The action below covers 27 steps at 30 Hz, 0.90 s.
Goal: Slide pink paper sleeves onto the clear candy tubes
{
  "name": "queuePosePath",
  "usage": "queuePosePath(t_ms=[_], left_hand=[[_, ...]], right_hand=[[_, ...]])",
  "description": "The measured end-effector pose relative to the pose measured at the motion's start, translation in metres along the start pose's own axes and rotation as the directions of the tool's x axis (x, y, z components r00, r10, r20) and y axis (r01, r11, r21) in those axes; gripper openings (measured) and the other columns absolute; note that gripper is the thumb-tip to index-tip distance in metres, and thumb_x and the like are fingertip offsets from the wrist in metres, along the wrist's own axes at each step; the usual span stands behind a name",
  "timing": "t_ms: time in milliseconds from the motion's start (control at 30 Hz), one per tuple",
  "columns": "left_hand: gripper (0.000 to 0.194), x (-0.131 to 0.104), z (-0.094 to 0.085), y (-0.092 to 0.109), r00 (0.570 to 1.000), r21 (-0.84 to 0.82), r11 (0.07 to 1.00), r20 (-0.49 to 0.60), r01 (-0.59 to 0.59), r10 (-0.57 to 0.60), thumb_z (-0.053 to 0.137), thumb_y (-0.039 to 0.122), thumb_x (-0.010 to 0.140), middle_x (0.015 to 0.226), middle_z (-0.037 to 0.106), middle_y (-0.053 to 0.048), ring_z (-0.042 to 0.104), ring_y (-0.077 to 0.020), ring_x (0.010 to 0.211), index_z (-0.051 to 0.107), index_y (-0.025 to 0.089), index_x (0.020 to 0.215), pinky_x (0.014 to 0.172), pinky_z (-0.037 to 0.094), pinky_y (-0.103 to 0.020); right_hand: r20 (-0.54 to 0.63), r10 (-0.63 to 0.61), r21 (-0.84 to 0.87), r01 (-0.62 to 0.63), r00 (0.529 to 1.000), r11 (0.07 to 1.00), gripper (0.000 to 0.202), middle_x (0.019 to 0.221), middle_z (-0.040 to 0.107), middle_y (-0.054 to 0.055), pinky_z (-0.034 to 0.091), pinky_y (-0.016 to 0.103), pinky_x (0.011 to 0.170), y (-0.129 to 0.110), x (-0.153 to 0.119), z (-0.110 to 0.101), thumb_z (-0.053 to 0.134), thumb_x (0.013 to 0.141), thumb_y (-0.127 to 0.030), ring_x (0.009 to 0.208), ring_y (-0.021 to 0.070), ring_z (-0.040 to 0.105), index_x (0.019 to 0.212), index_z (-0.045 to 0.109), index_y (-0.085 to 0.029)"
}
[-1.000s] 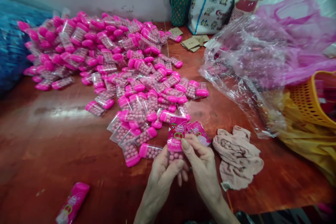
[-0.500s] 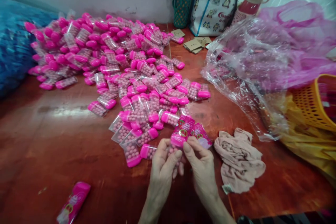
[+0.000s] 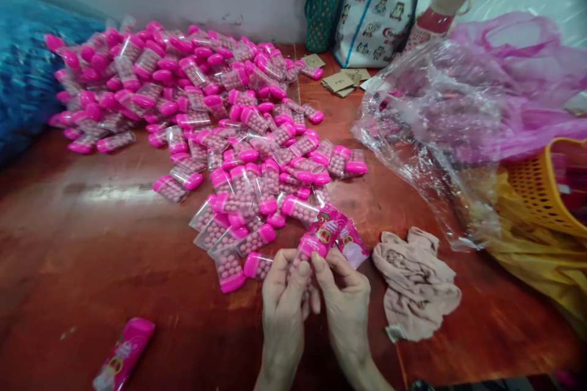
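Note:
In front of me, a clear candy container filled with small pink balls is held between my two hands, its pink cap pointing up and away. My left hand is closed round its body, thumb along the near side. The thumb of my right hand presses near the cap; its other fingers are partly hidden behind. Just beyond the cap is a printed pink sleeve; whether it touches the container I cannot tell. Another printed sleeve lies right of it. At lower left rests a container in a printed sleeve.
A large heap of pink-capped containers spreads across the wooden surface. A crumpled cloth lies right of my hands. Further right are clear plastic and a yellow basket. A blue bag stands left, cardboard pieces behind.
The held container's cap has become more visible, with the printed sleeve now beyond it rather than in front. My hands have shifted slightly, and the whole view has moved a little.

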State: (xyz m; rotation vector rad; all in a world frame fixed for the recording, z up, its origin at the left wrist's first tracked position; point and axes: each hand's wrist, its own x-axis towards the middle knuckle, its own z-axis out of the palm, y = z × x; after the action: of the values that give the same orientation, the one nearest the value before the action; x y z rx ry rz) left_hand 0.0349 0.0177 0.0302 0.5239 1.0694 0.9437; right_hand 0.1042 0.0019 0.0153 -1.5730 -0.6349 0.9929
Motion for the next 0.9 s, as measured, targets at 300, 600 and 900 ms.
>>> queuePosePath(t_ms=[300, 600, 900], left_hand=[[0.009, 0.006, -0.005, 0.002, 0.986, 0.254, 0.964, 0.163, -0.074, 0.033, 0.051, 0.027, 0.085, 0.061, 0.053, 0.004, 0.039, -0.0030, 0.040, 0.049, 0.018, 0.082, 0.039, 0.025, -0.017], [0.012, -0.002, 0.002, -0.001, 0.996, 0.182, 0.981, 0.070, -0.070, 0.058, 0.052, 0.029, 0.085, 0.052, 0.038, 0.009, 0.033, -0.0036, 0.040, 0.052, 0.018, 0.081, 0.039, 0.025, -0.017], [0.017, 0.001, 0.012, 0.002, 0.988, -0.233, 0.964, -0.053, 0.128, -0.144, 0.058, 0.033, 0.080, 0.052, 0.045, 0.006, 0.041, -0.0048, 0.041, 0.055, 0.018, 0.072, 0.036, 0.028, -0.016]], right_hand=[[0.114, 0.152, 0.289, -0.179, 0.982, 0.940, 0.020, 0.065, 0.065, 0.000, 0.048, 0.023, 0.056, -0.003, 0.025, -0.019, 0.071, 0.069, -0.033, 0.056, 0.0122, 0.056, 0.076, 0.065, -0.015], [-0.011, 0.224, 0.159, -0.220, 0.975, 0.963, 0.027, 0.055, 0.062, 0.001, 0.045, 0.021, 0.042, -0.010, 0.012, -0.005, 0.071, 0.067, -0.038, 0.045, 0.0110, 0.054, 0.064, 0.061, -0.013], [0.074, -0.010, -0.128, 0.020, 0.997, 0.992, 0.022, 0.052, 0.056, -0.002, 0.045, 0.023, 0.046, -0.017, 0.008, -0.006, 0.059, 0.079, -0.040, 0.052, 0.0147, 0.056, 0.072, 0.061, -0.019]])
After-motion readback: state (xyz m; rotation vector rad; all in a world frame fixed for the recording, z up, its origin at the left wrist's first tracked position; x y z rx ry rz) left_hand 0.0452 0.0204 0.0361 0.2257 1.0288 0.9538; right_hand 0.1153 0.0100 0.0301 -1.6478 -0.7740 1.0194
